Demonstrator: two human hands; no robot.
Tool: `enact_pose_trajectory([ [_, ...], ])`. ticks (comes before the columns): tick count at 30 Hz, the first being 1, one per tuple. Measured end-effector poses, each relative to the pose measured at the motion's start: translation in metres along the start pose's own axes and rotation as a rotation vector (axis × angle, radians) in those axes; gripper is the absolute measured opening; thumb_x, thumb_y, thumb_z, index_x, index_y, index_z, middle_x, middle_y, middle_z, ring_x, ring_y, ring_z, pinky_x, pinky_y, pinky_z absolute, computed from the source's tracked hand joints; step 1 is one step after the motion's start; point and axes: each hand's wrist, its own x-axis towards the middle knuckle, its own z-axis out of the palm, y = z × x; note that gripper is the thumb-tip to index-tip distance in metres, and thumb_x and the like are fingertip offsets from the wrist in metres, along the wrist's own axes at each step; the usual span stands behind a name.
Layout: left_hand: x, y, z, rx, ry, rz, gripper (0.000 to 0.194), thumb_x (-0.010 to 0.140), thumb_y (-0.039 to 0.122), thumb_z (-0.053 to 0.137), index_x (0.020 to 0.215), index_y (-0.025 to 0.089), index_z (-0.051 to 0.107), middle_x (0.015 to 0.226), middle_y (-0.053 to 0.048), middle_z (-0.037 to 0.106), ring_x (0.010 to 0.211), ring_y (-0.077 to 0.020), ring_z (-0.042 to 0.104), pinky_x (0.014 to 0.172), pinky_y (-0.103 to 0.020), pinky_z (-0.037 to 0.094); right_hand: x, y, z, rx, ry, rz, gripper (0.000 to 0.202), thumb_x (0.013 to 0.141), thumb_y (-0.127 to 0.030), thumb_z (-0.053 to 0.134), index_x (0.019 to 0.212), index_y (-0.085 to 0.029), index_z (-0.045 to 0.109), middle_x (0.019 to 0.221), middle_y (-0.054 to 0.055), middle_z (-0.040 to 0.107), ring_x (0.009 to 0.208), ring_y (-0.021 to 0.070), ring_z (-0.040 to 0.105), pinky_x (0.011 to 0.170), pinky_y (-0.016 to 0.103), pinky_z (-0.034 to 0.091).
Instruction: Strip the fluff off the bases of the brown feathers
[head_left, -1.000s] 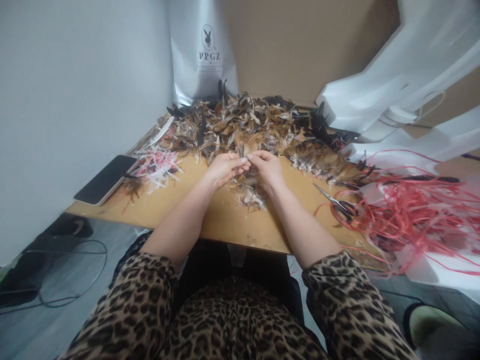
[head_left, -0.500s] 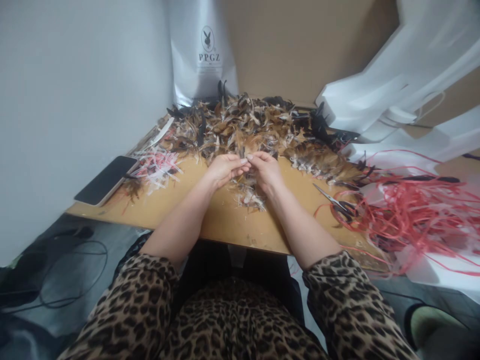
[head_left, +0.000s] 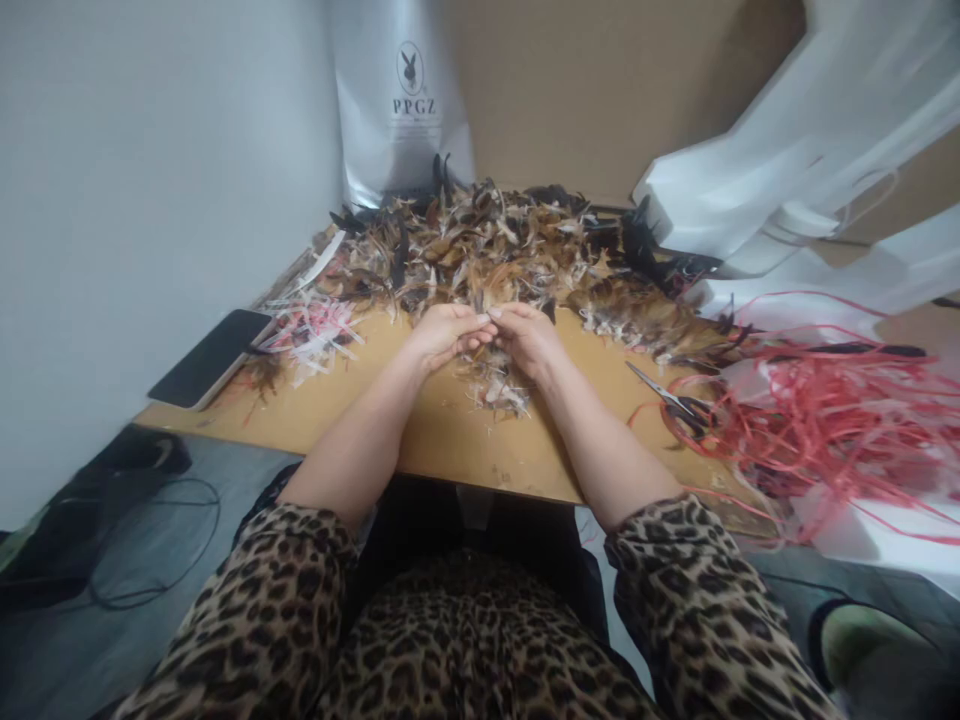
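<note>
Apparently, left fingers [head_left: 472, 324] and right fingers [head_left: 509, 317] pinch brown feathers [head_left: 495, 286], long axis pointing forward.

Brown-and-black feather pile [head_left: 480, 235] — pink-and-white strips [head_left: 315, 330] left of it, red ribbon [head_left: 832, 400] right, black-printed silver-grey bag [head_left: 442, 155] behind, leopard-print sleeves [head_left: 277, 590] in front.

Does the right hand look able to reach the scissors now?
Likely yes: the scissors lie right of the right hand on the tabletop, blades uncovered, though red strands crowd the handles and that hand is busy pinching.
</note>
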Motion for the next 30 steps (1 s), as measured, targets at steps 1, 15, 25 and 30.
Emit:
enact_pose_trajectory([
  [1, 0.000, 0.001, 0.000, 0.012, 0.012, 0.003, 0.012, 0.078, 0.007, 0.065, 0.067, 0.005, 0.064, 0.060, -0.006, 0.067, 0.048, -0.0047, 0.059, 0.047, -0.012, 0.044, 0.001, 0.000, -0.001, -0.029, -0.006, -0.009, 0.036, 0.046, -0.038, 0.084, 0.070, -0.019, 0.065, 0.059, -0.004, 0.063, 0.056, 0.0087, 0.056, 0.055, 0.022, 0.043],
  [15, 0.005, 0.015, -0.013, -0.173, 0.217, 0.237, 0.012, 0.077, 0.013, 0.068, 0.069, 0.009, 0.060, 0.062, -0.002, 0.067, 0.047, -0.0017, 0.056, 0.046, -0.010, 0.041, 0.002, -0.011, -0.028, -1.176, -0.087, -0.709, 0.014, 0.077, -0.020, 0.060, 0.081, -0.021, 0.073, 0.082, 0.005, 0.060, 0.080, 0.0185, 0.057, 0.077, 0.034, 0.045],
  [25, 0.005, 0.010, -0.014, -0.162, 0.181, 0.256, 0.012, 0.077, 0.015, 0.069, 0.070, 0.009, 0.061, 0.064, -0.002, 0.068, 0.049, -0.0019, 0.057, 0.047, -0.010, 0.042, 0.012, 0.011, -0.009, -1.229, 0.133, -0.624, 0.018, 0.078, -0.030, 0.061, 0.089, -0.019, 0.070, 0.087, 0.007, 0.061, 0.083, 0.0217, 0.057, 0.078, 0.036, 0.045],
  [30, 0.004, 0.012, -0.014, -0.195, 0.189, 0.245, 0.010, 0.080, 0.011, 0.065, 0.070, 0.009, 0.061, 0.064, -0.002, 0.068, 0.049, -0.0020, 0.057, 0.047, -0.010, 0.042, 0.020, 0.012, -0.009, -1.108, 0.161, -0.638, 0.012, 0.076, -0.021, 0.058, 0.079, -0.018, 0.069, 0.086, 0.007, 0.063, 0.083, 0.0203, 0.057, 0.079, 0.035, 0.045],
])
